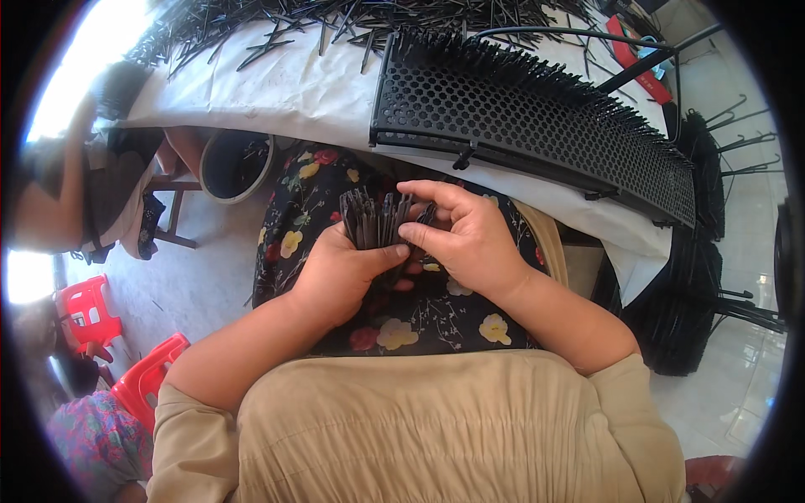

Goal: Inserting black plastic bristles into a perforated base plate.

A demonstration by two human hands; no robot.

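Above my lap, my left hand [327,264] is wrapped round an upright bundle of thin black pen-like sticks [366,220], its thumb lying across the front. Beside it, my right hand [470,239] bends its fingers at the bundle's right side. Its thumb and forefinger touch the outermost sticks. A few more dark sticks [426,215] show within the curl of the right fingers. The lower ends of the bundle are hidden by my hands.
A long black perforated rack [528,126], lined with upright black sticks, stands on the white-covered table [251,96]. Loose sticks [277,25] pile behind it. A bucket [239,168] sits below the table, near another person [63,184]. Red stools [155,377] stand at left; more black racks [671,293] at right.
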